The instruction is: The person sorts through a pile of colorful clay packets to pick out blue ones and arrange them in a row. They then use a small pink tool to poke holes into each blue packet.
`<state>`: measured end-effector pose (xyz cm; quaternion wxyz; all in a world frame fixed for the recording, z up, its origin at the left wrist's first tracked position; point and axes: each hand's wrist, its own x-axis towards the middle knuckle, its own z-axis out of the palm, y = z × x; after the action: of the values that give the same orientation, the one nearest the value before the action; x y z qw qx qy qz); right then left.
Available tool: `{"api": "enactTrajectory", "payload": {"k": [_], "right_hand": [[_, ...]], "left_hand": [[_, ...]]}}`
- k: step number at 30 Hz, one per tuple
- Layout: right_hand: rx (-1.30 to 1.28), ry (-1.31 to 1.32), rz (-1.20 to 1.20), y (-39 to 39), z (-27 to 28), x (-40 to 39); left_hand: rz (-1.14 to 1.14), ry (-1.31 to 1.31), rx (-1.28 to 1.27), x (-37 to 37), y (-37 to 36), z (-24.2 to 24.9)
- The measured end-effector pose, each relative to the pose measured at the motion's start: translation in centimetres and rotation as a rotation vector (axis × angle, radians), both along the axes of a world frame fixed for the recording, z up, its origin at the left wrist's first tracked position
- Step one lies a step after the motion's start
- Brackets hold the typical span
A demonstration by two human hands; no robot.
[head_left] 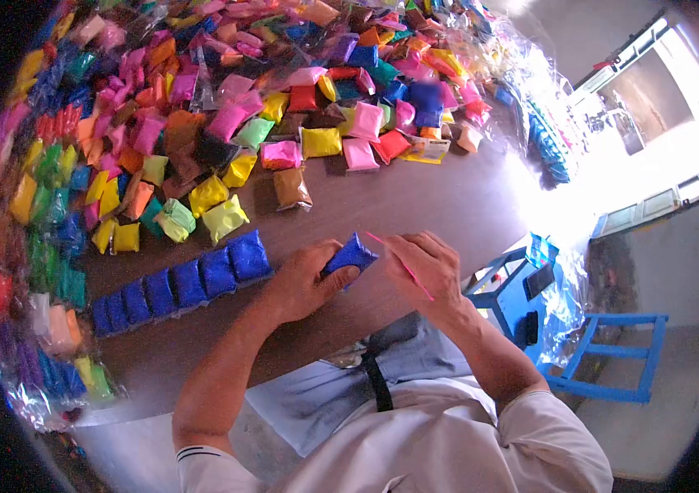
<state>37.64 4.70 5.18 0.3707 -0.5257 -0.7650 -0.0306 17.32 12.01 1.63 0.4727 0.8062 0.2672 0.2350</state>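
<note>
My left hand (310, 282) is closed around a small blue packet (352, 258), thumb lying across its front. Close to its right, my right hand (425, 267) grips a thin pink stick (405, 267), whose upper tip points toward the packet's corner. What kind of tool the stick is, I cannot tell. On the brown table left of my left hand lies a joined strip of several blue packets (189, 282), slanting down toward the left.
A large heap of small coloured packets (321, 143) covers the far side and left end of the brown table (415, 193). To the right stand a blue stool (514, 296) with a dark phone (539, 281) and a blue frame (612, 352). A bright window is behind.
</note>
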Motion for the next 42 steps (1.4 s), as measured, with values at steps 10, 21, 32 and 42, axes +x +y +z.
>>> {"api": "enactTrajectory", "payload": {"k": [10, 21, 32, 42], "right_hand": [[-0.005, -0.053, 0.061, 0.0, 0.3, -0.9], [0.018, -0.078, 0.051, 0.5, 0.0, -0.8], [0.033, 0.017, 0.027, 0.3, -0.3, -0.8], [0.072, 0.006, 0.009, 0.4, -1.0, -0.7]], "left_hand": [[-0.028, 0.056, -0.139, -0.2, 0.0, 1.3], [-0.012, 0.072, -0.066, -0.2, 0.2, 0.8], [0.006, 0.015, 0.015, -0.1, 0.0, 0.0], [0.001, 0.047, 0.002, -0.2, 0.1, 0.0]]}}
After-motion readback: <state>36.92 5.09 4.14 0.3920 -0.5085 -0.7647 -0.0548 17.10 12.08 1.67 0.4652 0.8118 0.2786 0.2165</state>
